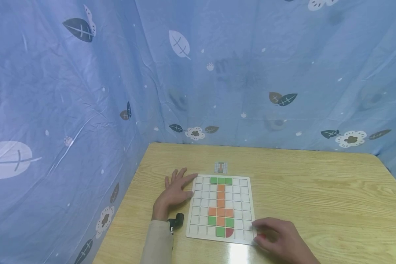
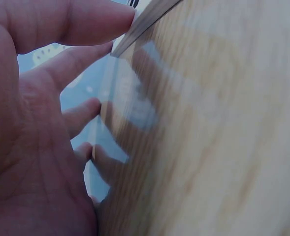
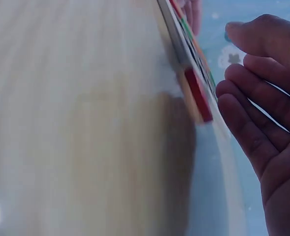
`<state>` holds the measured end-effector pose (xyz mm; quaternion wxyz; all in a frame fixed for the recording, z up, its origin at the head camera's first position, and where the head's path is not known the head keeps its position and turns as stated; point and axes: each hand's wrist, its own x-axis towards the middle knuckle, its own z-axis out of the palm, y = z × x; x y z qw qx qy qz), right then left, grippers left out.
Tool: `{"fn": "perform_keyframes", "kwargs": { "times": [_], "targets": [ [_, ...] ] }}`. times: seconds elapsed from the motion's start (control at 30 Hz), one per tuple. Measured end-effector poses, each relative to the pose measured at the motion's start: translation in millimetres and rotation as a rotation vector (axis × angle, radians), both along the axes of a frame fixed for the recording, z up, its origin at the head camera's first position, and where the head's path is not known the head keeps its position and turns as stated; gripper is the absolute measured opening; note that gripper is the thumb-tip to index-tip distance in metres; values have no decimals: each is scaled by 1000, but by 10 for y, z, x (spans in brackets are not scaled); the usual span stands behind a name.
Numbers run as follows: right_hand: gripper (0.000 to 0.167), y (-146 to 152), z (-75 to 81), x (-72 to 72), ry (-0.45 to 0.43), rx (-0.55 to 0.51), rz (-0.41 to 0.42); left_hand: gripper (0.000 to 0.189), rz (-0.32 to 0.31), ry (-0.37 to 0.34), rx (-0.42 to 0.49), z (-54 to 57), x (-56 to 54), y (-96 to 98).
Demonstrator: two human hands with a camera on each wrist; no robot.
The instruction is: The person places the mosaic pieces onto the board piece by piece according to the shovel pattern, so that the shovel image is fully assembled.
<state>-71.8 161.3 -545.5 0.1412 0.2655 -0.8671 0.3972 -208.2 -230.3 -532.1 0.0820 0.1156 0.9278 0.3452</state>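
Observation:
A square white grid board [image 1: 242, 198] lies on the wooden table, bearing green tiles [image 1: 221, 180], a column of orange tiles [image 1: 220, 203] and one dark red rounded tile [image 1: 229, 232] in its bottom row. My left hand [image 1: 175, 192] rests at the board's left side, fingers spread, thumb and index fingertip at the edge. Beside the lower right edge, my right hand [image 1: 280, 236] hovers with loosely bent fingers around a red piece [image 3: 198, 93]. In the right wrist view that piece lies by the board, with a gap between it and the fingers.
A small printed card [image 1: 220, 168] with a tile pattern lies just beyond the board. A small black device [image 1: 177, 220] sits at my left wrist. Blue patterned curtain [image 1: 237, 73] hangs behind the table [image 1: 316, 183] and along its left side.

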Motion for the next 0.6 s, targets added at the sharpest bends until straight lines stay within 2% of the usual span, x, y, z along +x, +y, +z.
{"fn": "perform_keyframes", "kwargs": {
  "times": [0.23,0.43,0.6],
  "targets": [
    [38,164,-15,78,-19,27,-29,78,-1,-1,-2,12,0,4],
    [35,260,-20,109,-131,72,-36,79,1,-1,4,6,9,8],
    [32,310,-21,125,-194,80,4,79,2,-1,4,0,8,6]
  ]
}}
